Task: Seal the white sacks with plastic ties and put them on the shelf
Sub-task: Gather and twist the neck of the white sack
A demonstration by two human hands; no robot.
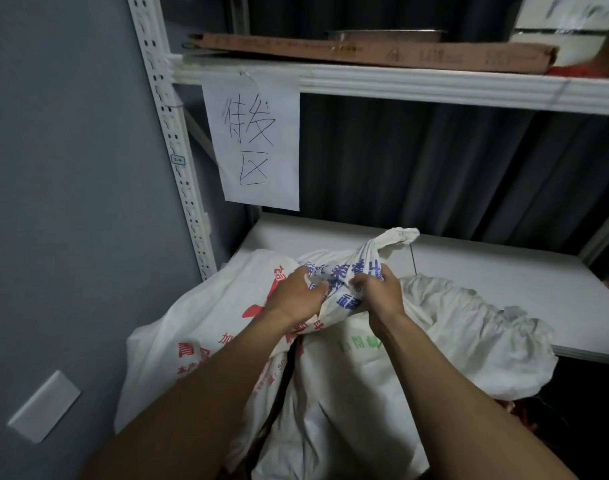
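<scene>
Both hands grip the bunched neck of a blue-printed white sack.
Left hand [296,294] and right hand [381,291], fingers curled tight into the blue-printed white sack [356,263], at the front edge of the lower shelf board [486,282]. Red-printed sack [206,327] lies at the board's left end, crumpled white sack [469,320] overhangs its front.

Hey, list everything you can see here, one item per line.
red-print sack: one, white, left of the pile
blue-print sack: one, white, middle, neck bunched
plain sack: one, white, right of the pile
lower shelf: one, white, behind the sacks
paper sign: one, white with black handwriting, hanging from the upper shelf
cardboard: one, brown, on the upper shelf
wall plate: one, white, grey wall, lower left
left hand: one, grips the blue-print sack's neck
right hand: one, same neck
</scene>
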